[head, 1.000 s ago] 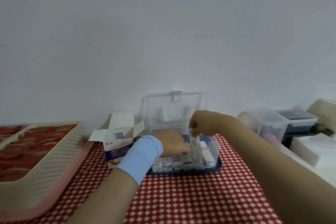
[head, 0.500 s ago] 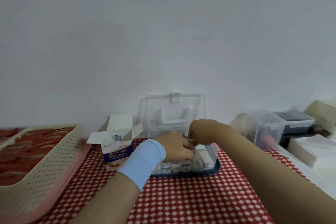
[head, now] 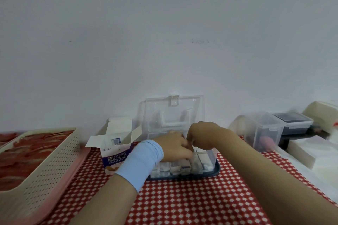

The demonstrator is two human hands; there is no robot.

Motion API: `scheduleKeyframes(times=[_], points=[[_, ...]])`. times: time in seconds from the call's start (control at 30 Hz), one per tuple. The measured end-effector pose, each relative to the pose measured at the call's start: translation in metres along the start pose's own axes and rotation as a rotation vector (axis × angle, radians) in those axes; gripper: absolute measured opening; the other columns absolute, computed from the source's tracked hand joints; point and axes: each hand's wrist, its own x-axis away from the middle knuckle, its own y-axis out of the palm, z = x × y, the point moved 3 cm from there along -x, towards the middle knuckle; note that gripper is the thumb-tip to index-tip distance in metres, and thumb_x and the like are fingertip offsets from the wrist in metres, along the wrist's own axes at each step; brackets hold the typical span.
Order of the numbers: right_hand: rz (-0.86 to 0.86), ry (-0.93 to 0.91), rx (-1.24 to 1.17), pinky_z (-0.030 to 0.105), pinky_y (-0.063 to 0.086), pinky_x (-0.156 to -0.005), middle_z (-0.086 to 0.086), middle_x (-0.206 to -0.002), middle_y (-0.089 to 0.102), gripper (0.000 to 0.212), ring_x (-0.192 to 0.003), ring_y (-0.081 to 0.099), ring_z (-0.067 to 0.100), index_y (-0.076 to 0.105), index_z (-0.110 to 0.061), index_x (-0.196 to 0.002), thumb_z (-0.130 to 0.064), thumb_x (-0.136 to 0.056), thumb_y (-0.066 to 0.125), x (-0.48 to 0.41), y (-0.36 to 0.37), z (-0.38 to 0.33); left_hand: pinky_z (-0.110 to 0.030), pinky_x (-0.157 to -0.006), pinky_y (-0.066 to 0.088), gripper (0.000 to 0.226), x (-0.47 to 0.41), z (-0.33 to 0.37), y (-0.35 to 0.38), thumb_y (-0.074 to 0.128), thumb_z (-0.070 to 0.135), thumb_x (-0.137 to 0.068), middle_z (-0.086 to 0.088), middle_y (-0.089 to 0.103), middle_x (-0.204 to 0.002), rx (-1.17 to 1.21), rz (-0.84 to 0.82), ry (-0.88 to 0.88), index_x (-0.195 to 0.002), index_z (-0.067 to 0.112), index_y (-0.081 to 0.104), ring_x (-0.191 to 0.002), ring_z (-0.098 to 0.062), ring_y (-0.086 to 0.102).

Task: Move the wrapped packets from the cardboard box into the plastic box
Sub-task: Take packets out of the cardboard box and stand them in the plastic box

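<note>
Both hands meet over the clear plastic box (head: 210, 159): the left hand (head: 173, 149) and right hand (head: 203, 136) have fingers curled among the wrapped packets (head: 170, 169) inside; whether either grip holds one, I cannot tell. The open cardboard box (head: 114, 153) stands just left on the counter (head: 182, 204).

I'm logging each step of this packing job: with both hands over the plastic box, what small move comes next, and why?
Probably let go and reach the left hand back to the cardboard box: both hands sit in the clear plastic box among packets, and the carton stands open.
</note>
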Motion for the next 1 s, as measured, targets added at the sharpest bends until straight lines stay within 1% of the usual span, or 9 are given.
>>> scheduleKeyframes(times=[0.07, 0.1, 0.2, 0.3, 0.4, 0.57, 0.67, 0.87, 1.0], points=[[0.063, 0.015, -0.071, 0.034, 0.058, -0.083, -0.006, -0.107, 0.072, 0.036, -0.09, 0.068, 0.018, 0.075, -0.035, -0.11, -0.011, -0.095, 0.054, 0.002, -0.012, 0.004, -0.033, -0.092, 0.041, 0.026, 0.011, -0.003, -0.017, 0.053, 0.043, -0.08, 0.007, 0.056, -0.108, 0.085, 0.105, 0.049, -0.096, 0.036, 0.073, -0.108, -0.021, 0.053], [0.112, 0.028, -0.103, 0.034, 0.057, -0.086, -0.007, -0.109, 0.071, 0.034, -0.091, 0.068, 0.016, 0.075, -0.036, -0.11, -0.013, -0.095, 0.054, 0.002, -0.02, 0.006, -0.03, -0.091, 0.041, 0.022, 0.018, -0.007, -0.027, 0.055, 0.035, -0.087, 0.009, 0.056, -0.108, 0.114, 0.173, 0.065, -0.101, 0.034, 0.073, -0.107, -0.018, 0.054], [0.234, 0.047, -0.188, 0.034, 0.055, -0.091, -0.011, -0.105, 0.072, 0.031, -0.096, 0.065, 0.012, 0.076, -0.033, -0.104, -0.012, -0.096, 0.055, 0.006, -0.045, 0.007, -0.028, -0.096, 0.044, 0.026, 0.038, -0.029, -0.053, 0.053, 0.023, -0.093, 0.011, 0.059, -0.116, 0.167, 0.397, 0.044, -0.111, 0.032, 0.071, -0.107, -0.007, 0.056], [0.162, 0.062, -0.218, 0.033, 0.057, -0.085, -0.012, -0.095, 0.074, 0.035, -0.088, 0.067, 0.01, 0.076, -0.027, -0.097, -0.003, -0.092, 0.052, 0.009, -0.055, 0.003, -0.025, -0.094, 0.046, 0.026, 0.051, -0.046, -0.062, 0.052, 0.02, -0.093, 0.014, 0.062, -0.114, 0.226, 0.505, -0.002, -0.108, 0.032, 0.07, -0.103, -0.002, 0.057], [0.01, 0.105, -0.119, 0.038, 0.058, -0.086, -0.002, -0.096, 0.076, 0.021, -0.085, 0.072, 0.019, 0.076, -0.018, -0.1, -0.012, -0.088, 0.061, 0.003, -0.038, 0.002, -0.024, -0.094, 0.043, 0.029, 0.046, -0.038, -0.05, 0.051, 0.02, -0.093, 0.013, 0.062, -0.118, 0.176, 0.413, 0.002, -0.111, 0.03, 0.072, -0.105, -0.004, 0.057], [-0.083, 0.13, 0.019, 0.032, 0.055, -0.081, 0.0, -0.107, 0.073, 0.03, -0.089, 0.068, 0.02, 0.074, -0.021, -0.116, -0.012, -0.092, 0.056, 0.007, -0.016, 0.007, -0.041, -0.104, 0.045, 0.036, 0.009, 0.004, -0.01, 0.05, 0.04, -0.08, 0.002, 0.061, -0.131, 0.059, 0.099, 0.03, -0.109, 0.03, 0.071, -0.118, -0.022, 0.057], [-0.121, 0.131, 0.006, 0.036, 0.056, -0.09, -0.001, -0.115, 0.071, 0.035, -0.096, 0.067, 0.021, 0.071, -0.023, -0.123, -0.011, -0.096, 0.052, 0.007, -0.008, 0.013, -0.041, -0.108, 0.043, 0.04, -0.005, 0.019, 0.004, 0.054, 0.035, -0.087, 0.004, 0.056, -0.141, -0.032, 0.006, -0.014, -0.124, 0.026, 0.067, -0.126, -0.022, 0.053], [-0.154, 0.132, -0.095, 0.039, 0.053, -0.099, 0.002, -0.116, 0.072, 0.03, -0.104, 0.067, 0.021, 0.072, -0.016, -0.119, -0.017, -0.094, 0.054, 0.011, -0.002, 0.021, -0.042, -0.095, 0.052, 0.048, -0.021, 0.023, 0.018, 0.047, 0.049, -0.075, -0.001, 0.068, -0.116, -0.073, -0.076, -0.064, -0.112, 0.027, 0.069, -0.105, -0.025, 0.062], [-0.086, 0.131, -0.159, 0.037, 0.052, -0.098, 0.001, -0.123, 0.069, 0.032, -0.106, 0.064, 0.022, 0.07, -0.019, -0.125, -0.021, -0.096, 0.056, 0.013, -0.006, 0.022, -0.038, -0.086, 0.048, 0.038, -0.027, 0.023, 0.025, 0.042, 0.045, -0.092, -0.006, 0.064, -0.089, -0.105, -0.06, -0.074, -0.088, 0.015, 0.065, -0.088, -0.022, 0.055]])
